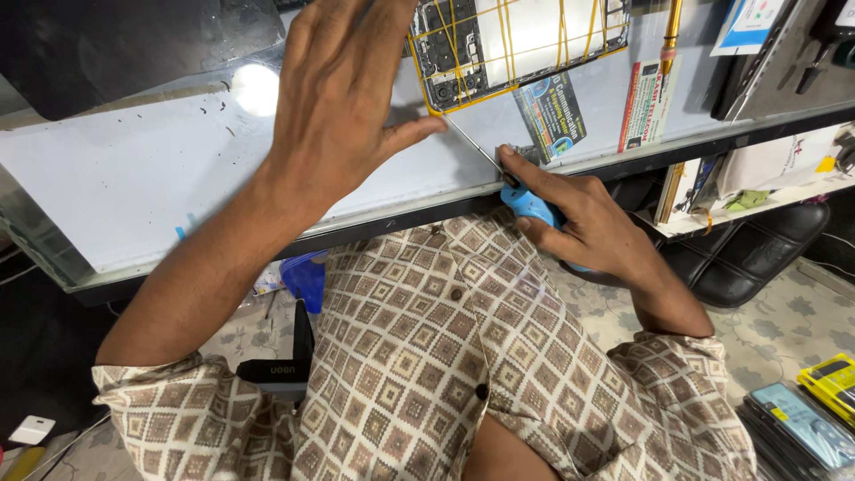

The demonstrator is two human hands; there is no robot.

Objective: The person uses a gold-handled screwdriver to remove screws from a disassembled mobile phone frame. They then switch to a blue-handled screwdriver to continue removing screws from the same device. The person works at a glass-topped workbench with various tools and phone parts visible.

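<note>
An opened phone with its back off lies on the glass counter, wrapped in yellow rubber bands. My left hand rests flat on the phone's left end, fingers spread, thumb pointing toward its near corner. My right hand grips a screwdriver with a blue handle at the counter's front edge. Its thin metal shaft points up toward the phone's near left corner.
Printed cards lie under the glass beside the phone, and a yellow-handled tool lies further right. Shelves with papers sit below right. A black stool, phone boxes and a blue bin are on the floor.
</note>
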